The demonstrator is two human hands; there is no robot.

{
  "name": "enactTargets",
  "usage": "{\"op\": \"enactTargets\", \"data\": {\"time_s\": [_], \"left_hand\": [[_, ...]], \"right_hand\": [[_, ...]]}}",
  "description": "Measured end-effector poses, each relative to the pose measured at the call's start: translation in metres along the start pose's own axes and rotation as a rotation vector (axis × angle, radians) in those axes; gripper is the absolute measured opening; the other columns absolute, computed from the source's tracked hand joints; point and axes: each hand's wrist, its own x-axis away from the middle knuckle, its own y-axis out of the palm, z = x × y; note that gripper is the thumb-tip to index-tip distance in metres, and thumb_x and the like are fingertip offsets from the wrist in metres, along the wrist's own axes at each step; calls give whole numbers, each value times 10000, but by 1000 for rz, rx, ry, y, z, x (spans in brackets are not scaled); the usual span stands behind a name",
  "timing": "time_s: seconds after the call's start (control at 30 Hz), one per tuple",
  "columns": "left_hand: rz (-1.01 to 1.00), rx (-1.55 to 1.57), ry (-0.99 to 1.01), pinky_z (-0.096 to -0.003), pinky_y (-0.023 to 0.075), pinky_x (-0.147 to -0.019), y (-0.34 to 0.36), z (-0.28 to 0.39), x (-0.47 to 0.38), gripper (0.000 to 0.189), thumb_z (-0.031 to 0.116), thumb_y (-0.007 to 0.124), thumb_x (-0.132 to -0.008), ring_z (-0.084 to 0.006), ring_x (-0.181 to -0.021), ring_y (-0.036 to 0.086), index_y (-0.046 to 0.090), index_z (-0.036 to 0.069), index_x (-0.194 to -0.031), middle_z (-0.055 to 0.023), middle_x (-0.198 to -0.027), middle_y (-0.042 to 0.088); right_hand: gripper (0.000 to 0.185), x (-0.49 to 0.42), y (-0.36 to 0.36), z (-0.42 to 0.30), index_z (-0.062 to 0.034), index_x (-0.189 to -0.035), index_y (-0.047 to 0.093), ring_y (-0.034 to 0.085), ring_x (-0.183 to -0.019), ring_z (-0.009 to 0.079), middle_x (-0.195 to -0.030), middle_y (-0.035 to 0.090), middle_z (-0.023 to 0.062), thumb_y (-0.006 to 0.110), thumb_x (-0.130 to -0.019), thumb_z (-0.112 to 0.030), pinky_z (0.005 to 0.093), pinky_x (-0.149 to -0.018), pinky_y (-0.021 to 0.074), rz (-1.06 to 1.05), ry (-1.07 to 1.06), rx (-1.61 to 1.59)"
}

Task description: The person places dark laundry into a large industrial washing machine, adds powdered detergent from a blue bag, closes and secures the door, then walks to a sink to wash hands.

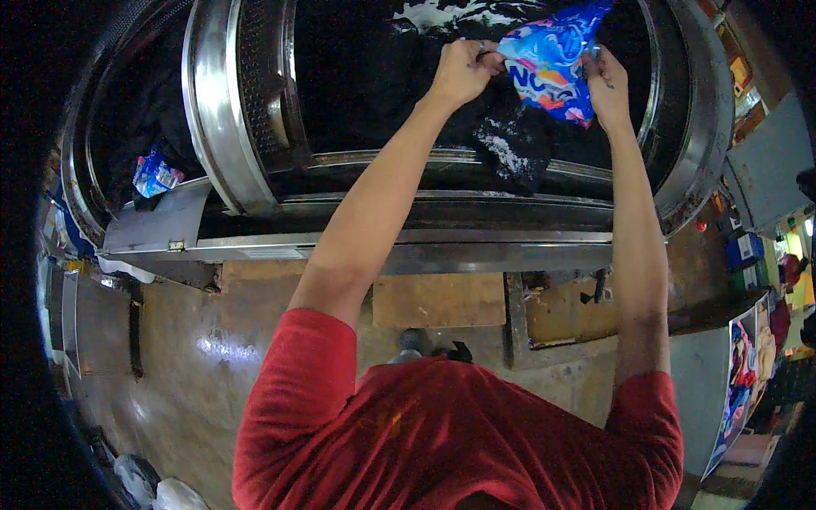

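My left hand and my right hand grip opposite sides of a blue plastic detergent bag with bright printing. The bag is held over the wide opening of an industrial drum washing machine. Dark cloth fills the drum beneath. White powder lies in a patch on the cloth near the front rim, and a larger white patch shows farther back. Whether powder is falling from the bag cannot be seen.
A second blue bag rests at the left compartment's edge, beyond a curved steel band. The machine's steel front ledge crosses before me. Below are a wooden board and a wet-looking floor. Coloured cloths are at the right.
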Motion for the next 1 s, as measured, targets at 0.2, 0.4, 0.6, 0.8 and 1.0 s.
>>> {"op": "enactTargets", "data": {"time_s": [0.2, 0.4, 0.6, 0.8, 1.0], "left_hand": [[-29, 57, -61, -349, 527, -655, 11, 3, -3, 147, 51, 612, -820, -269, -676, 680, 689, -34, -912, -199, -769, 679], [-82, 171, -97, -339, 534, -694, 15, 9, -2, 177, 56, 616, -809, -293, -723, 689, 679, -44, -940, -228, -800, 673], [-17, -41, 1, -371, 528, -718, 22, 14, -5, 189, 54, 621, -787, -347, -739, 678, 679, -44, -938, -249, -812, 657], [-72, 20, -4, -353, 532, -705, 24, 14, 0, 154, 51, 618, -814, -277, -735, 698, 700, 1, -935, -190, -769, 684], [25, -152, 27, -417, 529, -731, 26, 21, 3, 211, 77, 615, -766, -408, -784, 639, 704, 7, -944, -271, -807, 625]], "right_hand": [[243, 4, -6, -8, 22, -1076, 584, 625, -943, 363, -988, 646, 228, 532, -870, -95, 397, -824, 469, 20, -55, 133], [198, 12, -15, -16, -14, -1045, 600, 640, -883, 328, -921, 649, 198, 513, -879, -76, 394, -769, 479, 5, -62, 203], [198, 15, -19, -19, -9, -1027, 628, 644, -819, 365, -889, 668, 194, 539, -891, -123, 388, -741, 490, 219, -5, 162], [207, 17, -25, -21, 9, -1021, 629, 627, -787, 271, -885, 667, 183, 542, -891, -126, 362, -725, 476, -26, -86, 334], [235, 25, -21, -29, 21, -1067, 631, 630, -843, 189, -933, 687, 150, 538, -867, -59, 324, -790, 481, 115, 83, 131]]}}
